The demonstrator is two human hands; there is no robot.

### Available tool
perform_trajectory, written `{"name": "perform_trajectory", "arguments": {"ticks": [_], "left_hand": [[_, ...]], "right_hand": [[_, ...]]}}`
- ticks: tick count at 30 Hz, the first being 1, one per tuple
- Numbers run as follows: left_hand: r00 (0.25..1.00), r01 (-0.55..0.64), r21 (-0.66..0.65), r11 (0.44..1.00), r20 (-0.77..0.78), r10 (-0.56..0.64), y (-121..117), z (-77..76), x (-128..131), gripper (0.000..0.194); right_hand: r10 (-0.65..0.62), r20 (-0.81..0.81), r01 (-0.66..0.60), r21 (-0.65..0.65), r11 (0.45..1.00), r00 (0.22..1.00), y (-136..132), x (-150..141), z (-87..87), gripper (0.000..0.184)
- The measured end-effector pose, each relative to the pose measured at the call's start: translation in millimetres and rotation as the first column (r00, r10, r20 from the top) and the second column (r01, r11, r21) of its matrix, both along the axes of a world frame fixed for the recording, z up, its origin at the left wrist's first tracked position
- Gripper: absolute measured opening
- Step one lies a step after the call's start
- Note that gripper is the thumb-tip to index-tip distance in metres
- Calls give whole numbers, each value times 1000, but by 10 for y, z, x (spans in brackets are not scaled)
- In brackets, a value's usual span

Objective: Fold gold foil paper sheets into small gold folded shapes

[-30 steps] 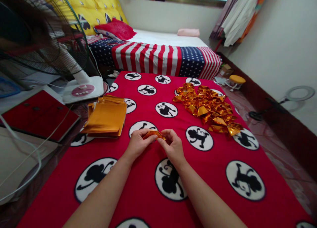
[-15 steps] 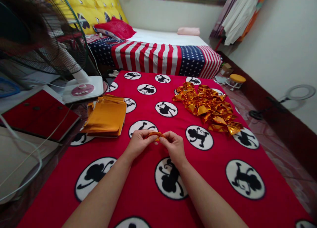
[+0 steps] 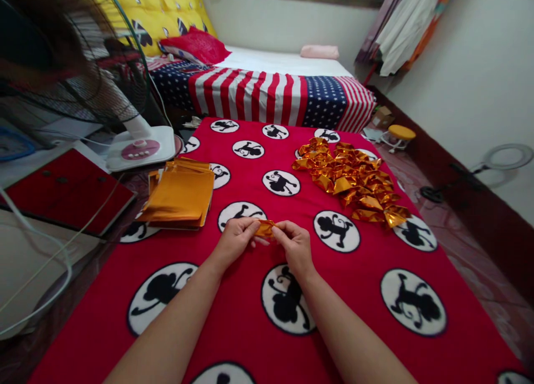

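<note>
Between my two hands is a small piece of folded gold foil paper point(image 3: 264, 228), held just above the red cloth. My left hand point(image 3: 237, 238) pinches its left end between thumb and fingers. At the other end, the thumb and fingers of my right hand point(image 3: 293, 242) grip the paper. To the left lies a stack of flat gold foil sheets point(image 3: 183, 192). A heap of folded gold foil pieces point(image 3: 350, 178) spreads over the cloth at the right, beyond my right hand.
The red cloth point(image 3: 342, 295) with black monkey prints covers the surface under my hands. An electric fan point(image 3: 139, 147) stands at the left beside a red panel point(image 3: 62, 186). Behind is a bed point(image 3: 254, 92) with a striped cover. A yellow stool point(image 3: 401, 132) sits at the right.
The folded gold paper has turned so that more of its flat face shows between my fingers. My hands stay in nearly the same place.
</note>
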State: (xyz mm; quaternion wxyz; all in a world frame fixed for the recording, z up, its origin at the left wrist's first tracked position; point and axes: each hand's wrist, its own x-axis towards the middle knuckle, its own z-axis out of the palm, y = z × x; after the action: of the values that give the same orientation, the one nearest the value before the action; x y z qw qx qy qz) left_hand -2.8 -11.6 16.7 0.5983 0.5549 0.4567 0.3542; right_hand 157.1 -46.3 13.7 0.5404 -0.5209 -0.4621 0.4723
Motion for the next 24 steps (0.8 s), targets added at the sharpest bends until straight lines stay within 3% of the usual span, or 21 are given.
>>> {"name": "perform_trajectory", "arguments": {"ticks": [6,12,19,24], "left_hand": [[999,-8,27,1000,-44,9,-31,17,35,44],[996,-46,-19,999,-82,44,-42,89,12,42],[997,83,-150,985,12,-82,7,111,-98,46],[989,115,-98,989,104,-105,9,110,-110,53]], "right_hand": [[8,153,-18,61,998,988,6,-2,-26,26],[-20,-6,21,24,1000,1000,5,17,21,31],[-30,-19,30,-3,1000,999,15,44,64,32],[-28,-34,27,-38,999,999,21,43,49,26]]}}
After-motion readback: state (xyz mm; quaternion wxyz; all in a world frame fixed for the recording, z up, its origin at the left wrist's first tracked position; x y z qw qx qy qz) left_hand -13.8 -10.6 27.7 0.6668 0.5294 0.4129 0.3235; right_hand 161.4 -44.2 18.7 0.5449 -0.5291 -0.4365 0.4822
